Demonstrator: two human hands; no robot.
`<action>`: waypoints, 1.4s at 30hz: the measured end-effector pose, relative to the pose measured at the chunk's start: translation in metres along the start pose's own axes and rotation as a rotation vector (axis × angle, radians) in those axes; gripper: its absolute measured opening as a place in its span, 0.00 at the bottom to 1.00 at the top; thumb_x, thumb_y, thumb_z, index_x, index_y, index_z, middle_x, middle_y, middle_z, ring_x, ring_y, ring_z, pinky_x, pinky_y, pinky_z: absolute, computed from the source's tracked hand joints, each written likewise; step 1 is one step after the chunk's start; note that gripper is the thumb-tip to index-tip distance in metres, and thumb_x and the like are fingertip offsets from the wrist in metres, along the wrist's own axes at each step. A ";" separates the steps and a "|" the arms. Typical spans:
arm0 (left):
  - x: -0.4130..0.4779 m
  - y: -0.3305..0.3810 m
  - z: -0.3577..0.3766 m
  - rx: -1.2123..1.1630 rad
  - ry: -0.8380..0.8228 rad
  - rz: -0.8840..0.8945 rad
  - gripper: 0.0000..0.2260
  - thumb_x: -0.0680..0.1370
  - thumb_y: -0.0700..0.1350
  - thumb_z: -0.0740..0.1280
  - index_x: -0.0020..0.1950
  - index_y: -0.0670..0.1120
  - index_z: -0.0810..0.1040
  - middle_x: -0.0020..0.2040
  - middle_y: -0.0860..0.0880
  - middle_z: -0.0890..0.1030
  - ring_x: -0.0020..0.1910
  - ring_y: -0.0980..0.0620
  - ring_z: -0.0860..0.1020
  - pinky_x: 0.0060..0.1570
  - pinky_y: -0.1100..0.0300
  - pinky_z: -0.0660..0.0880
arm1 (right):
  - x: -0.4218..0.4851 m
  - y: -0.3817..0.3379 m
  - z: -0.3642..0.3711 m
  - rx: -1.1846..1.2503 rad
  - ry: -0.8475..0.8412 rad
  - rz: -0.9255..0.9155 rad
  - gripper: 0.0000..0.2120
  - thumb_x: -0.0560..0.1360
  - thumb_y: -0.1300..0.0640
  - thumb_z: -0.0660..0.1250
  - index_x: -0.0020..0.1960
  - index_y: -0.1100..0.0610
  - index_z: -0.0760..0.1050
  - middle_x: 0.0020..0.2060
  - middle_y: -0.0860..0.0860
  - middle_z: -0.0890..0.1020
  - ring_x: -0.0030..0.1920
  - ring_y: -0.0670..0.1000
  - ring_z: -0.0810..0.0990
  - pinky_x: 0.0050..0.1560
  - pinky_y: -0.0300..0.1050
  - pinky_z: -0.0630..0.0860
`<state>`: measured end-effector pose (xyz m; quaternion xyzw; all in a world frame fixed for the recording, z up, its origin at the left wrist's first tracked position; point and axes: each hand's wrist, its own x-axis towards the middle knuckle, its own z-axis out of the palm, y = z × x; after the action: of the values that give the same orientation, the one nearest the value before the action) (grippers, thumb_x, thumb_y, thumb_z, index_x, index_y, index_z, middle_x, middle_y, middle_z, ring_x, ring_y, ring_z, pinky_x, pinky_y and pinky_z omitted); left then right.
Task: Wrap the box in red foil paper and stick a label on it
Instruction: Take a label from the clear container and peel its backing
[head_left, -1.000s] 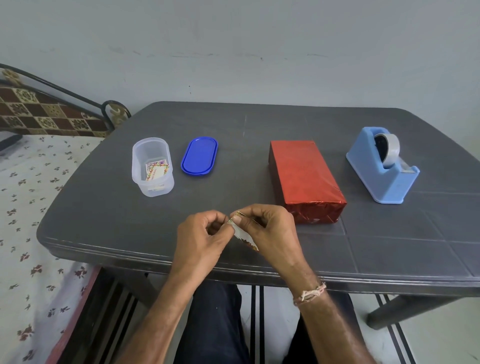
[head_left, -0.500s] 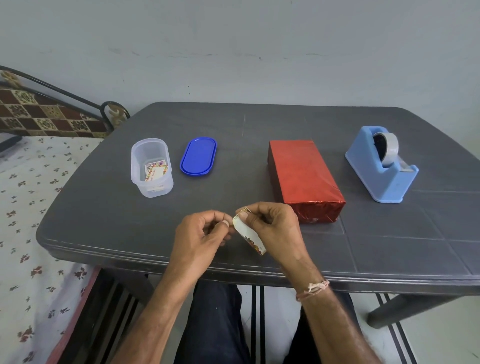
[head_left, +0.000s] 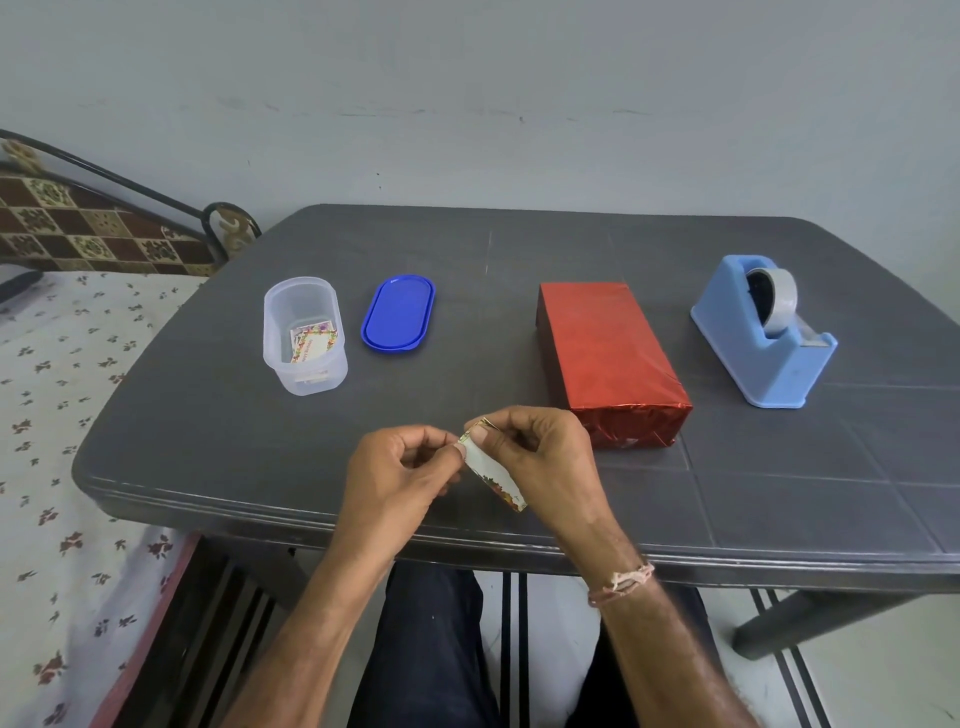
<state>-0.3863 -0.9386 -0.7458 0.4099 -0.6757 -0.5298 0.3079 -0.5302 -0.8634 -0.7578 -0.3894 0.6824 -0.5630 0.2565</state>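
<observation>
Label (head_left: 493, 475) pinched in my right hand (head_left: 540, 457) over the table's (head_left: 260, 467) near edge; left hand (head_left: 400, 467) nips its corner, likely to peel backing.

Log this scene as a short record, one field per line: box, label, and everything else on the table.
box: red foil-wrapped rectangular box, flat on the dark grey plastic table, no label visible on it
label: small floral-edged paper label, pinched between left hand and right hand over the near edge
tub: clear plastic oval tub, open, more labels inside
lid: blue oval plastic lid, beside the tub
tape: light blue tape dispenser, right of box
</observation>
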 end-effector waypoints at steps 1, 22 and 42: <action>0.000 0.000 0.000 0.009 -0.001 0.006 0.07 0.76 0.40 0.73 0.40 0.48 0.87 0.33 0.46 0.85 0.34 0.51 0.82 0.41 0.52 0.81 | 0.000 0.000 0.000 -0.007 -0.002 -0.005 0.03 0.77 0.56 0.75 0.48 0.51 0.88 0.39 0.43 0.88 0.43 0.44 0.86 0.48 0.44 0.83; 0.002 0.005 -0.015 -0.234 -0.124 -0.156 0.08 0.81 0.39 0.68 0.49 0.42 0.87 0.45 0.42 0.87 0.43 0.49 0.85 0.47 0.57 0.82 | 0.001 0.001 -0.004 0.194 -0.021 -0.018 0.11 0.80 0.62 0.70 0.52 0.47 0.86 0.35 0.50 0.77 0.39 0.51 0.75 0.42 0.42 0.73; 0.006 0.007 -0.009 -0.204 -0.069 -0.155 0.05 0.78 0.39 0.72 0.44 0.43 0.88 0.40 0.42 0.87 0.38 0.49 0.83 0.41 0.58 0.79 | -0.004 -0.009 0.001 0.154 -0.073 -0.060 0.15 0.81 0.65 0.67 0.52 0.47 0.86 0.35 0.56 0.76 0.37 0.46 0.73 0.39 0.35 0.71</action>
<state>-0.3828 -0.9480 -0.7370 0.4089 -0.5949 -0.6316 0.2827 -0.5251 -0.8609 -0.7498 -0.4090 0.6151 -0.6069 0.2934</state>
